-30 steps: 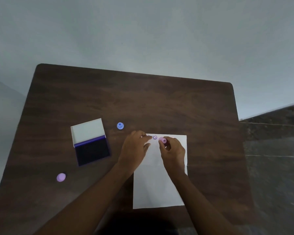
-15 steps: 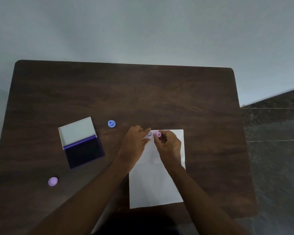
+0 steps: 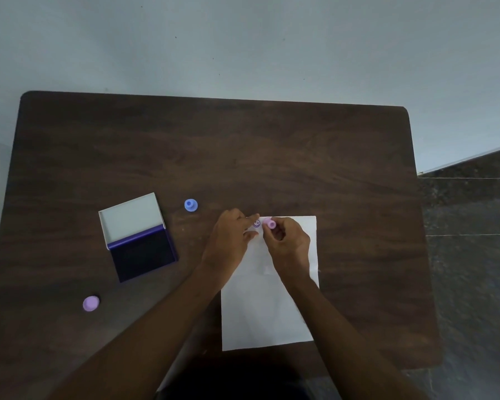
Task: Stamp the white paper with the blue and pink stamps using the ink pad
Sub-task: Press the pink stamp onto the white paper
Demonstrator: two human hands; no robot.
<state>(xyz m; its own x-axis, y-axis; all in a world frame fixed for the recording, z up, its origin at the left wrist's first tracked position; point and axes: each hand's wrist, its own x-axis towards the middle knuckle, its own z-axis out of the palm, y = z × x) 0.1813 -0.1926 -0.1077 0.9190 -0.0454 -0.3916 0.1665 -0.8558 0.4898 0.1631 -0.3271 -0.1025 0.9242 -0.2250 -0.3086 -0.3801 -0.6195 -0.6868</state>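
A white paper (image 3: pixel 269 313) lies on the dark wooden table (image 3: pixel 214 157). My right hand (image 3: pixel 286 243) pinches the pink stamp (image 3: pixel 270 223) near the paper's top edge. Just left of it a purple smiley print (image 3: pixel 256 224) shows on the paper. My left hand (image 3: pixel 231 238) rests on the paper's top left corner with fingers spread, holding nothing. The blue stamp (image 3: pixel 190 205) stands alone on the table, left of my hands. The ink pad (image 3: pixel 143 251) lies open further left, its white lid (image 3: pixel 130 216) folded back.
A pink round cap (image 3: pixel 91 303) lies near the table's front left. A pale wall rises behind the table, and dark tiled floor (image 3: pixel 471 255) lies to the right.
The pink stamp stays in my right hand at the paper's top edge, right of the smiley print. The camera view has shifted; my hands hardly moved on the paper.
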